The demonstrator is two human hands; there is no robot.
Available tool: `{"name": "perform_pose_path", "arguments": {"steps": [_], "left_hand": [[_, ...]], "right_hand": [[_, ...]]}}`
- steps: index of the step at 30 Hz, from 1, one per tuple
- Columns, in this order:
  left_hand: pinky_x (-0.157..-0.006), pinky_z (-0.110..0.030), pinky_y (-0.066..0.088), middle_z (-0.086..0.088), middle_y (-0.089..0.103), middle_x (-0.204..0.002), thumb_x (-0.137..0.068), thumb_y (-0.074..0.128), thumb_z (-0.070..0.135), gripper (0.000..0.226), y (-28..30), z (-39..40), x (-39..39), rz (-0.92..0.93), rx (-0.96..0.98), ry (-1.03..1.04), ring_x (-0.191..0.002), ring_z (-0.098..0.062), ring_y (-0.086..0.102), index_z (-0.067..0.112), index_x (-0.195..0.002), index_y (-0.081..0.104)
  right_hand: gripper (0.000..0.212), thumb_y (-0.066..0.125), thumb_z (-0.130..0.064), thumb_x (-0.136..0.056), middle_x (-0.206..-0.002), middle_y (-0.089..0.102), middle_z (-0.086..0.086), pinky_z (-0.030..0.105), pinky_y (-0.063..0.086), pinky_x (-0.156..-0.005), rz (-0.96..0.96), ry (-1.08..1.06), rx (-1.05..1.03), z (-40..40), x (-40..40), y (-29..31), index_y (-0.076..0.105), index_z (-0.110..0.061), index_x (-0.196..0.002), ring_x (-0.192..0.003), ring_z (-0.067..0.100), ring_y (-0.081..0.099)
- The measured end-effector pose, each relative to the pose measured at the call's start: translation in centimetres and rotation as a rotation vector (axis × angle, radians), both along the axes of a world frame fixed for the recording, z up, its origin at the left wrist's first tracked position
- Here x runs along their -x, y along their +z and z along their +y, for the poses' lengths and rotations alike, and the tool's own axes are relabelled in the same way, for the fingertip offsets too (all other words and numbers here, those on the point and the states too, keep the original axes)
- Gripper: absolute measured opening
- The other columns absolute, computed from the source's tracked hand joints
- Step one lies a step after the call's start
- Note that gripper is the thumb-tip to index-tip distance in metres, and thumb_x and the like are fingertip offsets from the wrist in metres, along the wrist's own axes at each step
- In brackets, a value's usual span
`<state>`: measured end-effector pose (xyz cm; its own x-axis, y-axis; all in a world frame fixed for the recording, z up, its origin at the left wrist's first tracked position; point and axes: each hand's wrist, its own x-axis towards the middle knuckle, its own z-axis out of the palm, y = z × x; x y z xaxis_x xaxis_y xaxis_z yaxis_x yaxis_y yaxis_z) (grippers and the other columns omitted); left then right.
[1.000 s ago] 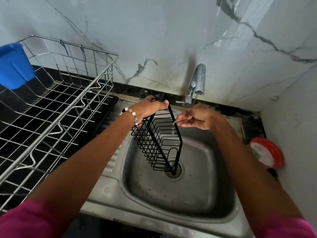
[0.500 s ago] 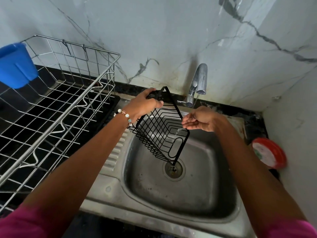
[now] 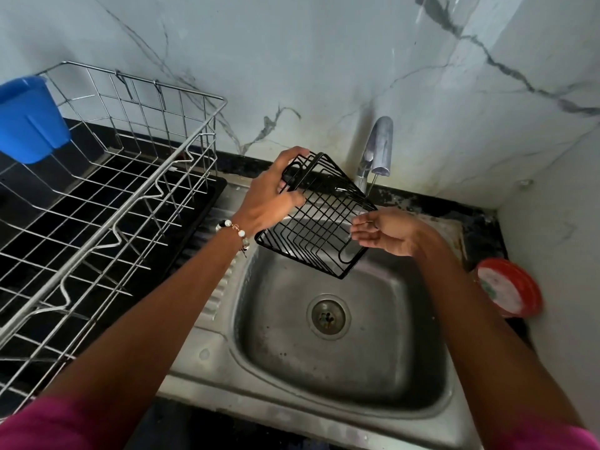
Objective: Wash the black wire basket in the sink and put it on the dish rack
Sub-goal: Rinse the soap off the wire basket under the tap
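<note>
Single head view only. I look steeply down and forward over the sink, close in, facing the marble wall. Dish rack fills my left edge; wide-angle bending probably distorts the margins. Both forearms enter from below.

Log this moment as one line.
left hand: grips black wire basket | right hand: open, under tap | basket over sink

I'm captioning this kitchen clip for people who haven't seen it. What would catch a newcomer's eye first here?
First, the black wire basket, tilted above the steel sink under the tap, gripped at its upper left corner by the left hand. The right hand is open at its right edge. Next, the large wire dish rack on the left with a blue cup on it.
</note>
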<state>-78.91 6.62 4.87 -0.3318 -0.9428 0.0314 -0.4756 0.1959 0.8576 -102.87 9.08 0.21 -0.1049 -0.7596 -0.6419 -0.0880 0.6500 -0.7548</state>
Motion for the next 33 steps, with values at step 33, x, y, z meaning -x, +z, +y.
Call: {"name": "perform_pose_path", "arguments": {"steps": [33], "left_hand": [[-0.088, -0.019, 0.03, -0.008, 0.05, -0.136, -0.06, 0.06, 0.032, 0.078, 0.2, -0.3, -0.9, -0.063, 0.276, -0.092, -0.122, -0.022, 0.046, 0.043, -0.135, 0.04]], "right_hand": [[0.026, 0.038, 0.0, -0.098, -0.094, 0.066, 0.02, 0.04, 0.049, -0.095, -0.055, -0.108, 0.068, 0.1, -2.2, -1.9, 0.064, 0.008, -0.1, -0.097, 0.028, 0.065]]}}
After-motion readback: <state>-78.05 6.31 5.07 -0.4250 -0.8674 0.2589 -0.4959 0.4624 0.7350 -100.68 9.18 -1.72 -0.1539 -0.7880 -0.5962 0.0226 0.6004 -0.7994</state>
